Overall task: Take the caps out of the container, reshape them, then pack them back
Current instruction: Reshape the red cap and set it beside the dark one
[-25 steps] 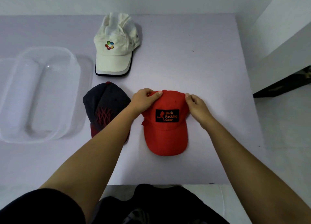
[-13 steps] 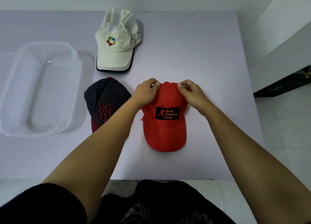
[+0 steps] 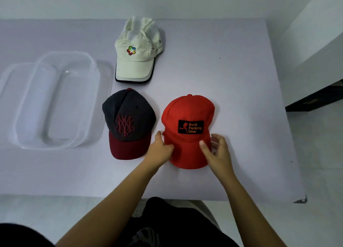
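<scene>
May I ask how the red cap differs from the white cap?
The red cap has a black lettered patch, the white cap a multicoloured logo. The red cap's crown is rounded, the white cap's creased. Left hand and right hand touch only the red cap. Both brims face the person.
</scene>
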Demonstrator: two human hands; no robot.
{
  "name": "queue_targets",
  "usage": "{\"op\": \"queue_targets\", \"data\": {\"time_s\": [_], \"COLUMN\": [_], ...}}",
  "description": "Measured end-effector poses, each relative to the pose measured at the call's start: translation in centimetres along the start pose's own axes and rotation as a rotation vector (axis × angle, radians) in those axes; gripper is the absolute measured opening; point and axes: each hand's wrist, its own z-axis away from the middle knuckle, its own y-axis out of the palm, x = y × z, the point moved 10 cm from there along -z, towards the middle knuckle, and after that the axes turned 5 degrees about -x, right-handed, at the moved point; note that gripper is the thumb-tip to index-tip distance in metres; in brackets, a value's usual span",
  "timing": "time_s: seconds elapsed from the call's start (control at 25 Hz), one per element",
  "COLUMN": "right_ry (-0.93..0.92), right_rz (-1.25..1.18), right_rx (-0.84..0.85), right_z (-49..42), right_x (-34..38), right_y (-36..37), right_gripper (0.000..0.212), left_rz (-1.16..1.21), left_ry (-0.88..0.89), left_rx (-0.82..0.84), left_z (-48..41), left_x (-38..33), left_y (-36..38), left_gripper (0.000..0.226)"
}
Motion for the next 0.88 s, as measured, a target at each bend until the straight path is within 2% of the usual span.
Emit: {"op": "queue_targets", "data": {"time_s": [0.12,0.28,0.36,0.4,0.48,0.56,0.64,0.68,0.72,0.8,0.88], "right_ry": [-0.026,-0.025,-0.033,-0.035,-0.025,-0.027,-0.058,-0.073,-0.081,-0.062,-0.009], "right_rz": [0.012,0.059,0.058,0.051,0.005,-0.023,0.007,0.021,0.026,0.025,0.024], "right_rx": [0.052,0.056,0.068,0.080,0.076,-0.014,-0.140,-0.175,-0.182,-0.098,0.068], "right_z": [0.7,0.7,0.6,0.5,0.0,-1.0,-2.5,-3.4,-4.3,-5.9,-6.8], "right_x": [-0.4,-0.6,-0.6,-0.5,-0.2,0.8,2.4,3.2,4.1,5.0,5.0], "right_y": [0.5,0.5,0.5,0.5,-0.1,-1.7,-3.7,-4.2,-4.4,-3.5,-1.4], "right_gripper": [0.060,0.060,0.058,0.058,0.050,0.031,0.019,0.019,0.023,0.034,0.034], "left_rz": [0.095,0.435,0.439,0.351,0.100,-0.078,-0.060,-0.061,-0.095,-0.159,0.014], "left_ry": [-0.082,-0.276,-0.294,-0.261,-0.038,0.235,0.406,0.446,0.427,0.279,0.049], "left_rx": [0.013,0.051,0.020,-0.001,-0.076,-0.288,-0.491,-0.524,-0.496,-0.327,-0.117], "left_z": [-1.0,-0.9,-1.1,-1.1,-1.1,0.0,1.4,1.3,0.4,-3.2,-5.5], "left_x": [0.8,1.4,1.7,1.5,-0.2,-3.1,-6.5,-7.9,-8.8,-9.4,-9.1], "left_y": [0.4,0.8,0.3,0.0,-0.6,-2.1,-4.5,-5.2,-5.2,-4.6,-3.7], "left_gripper": [0.059,0.020,0.020,0.016,0.040,0.053,0.047,0.044,0.043,0.042,0.033]}}
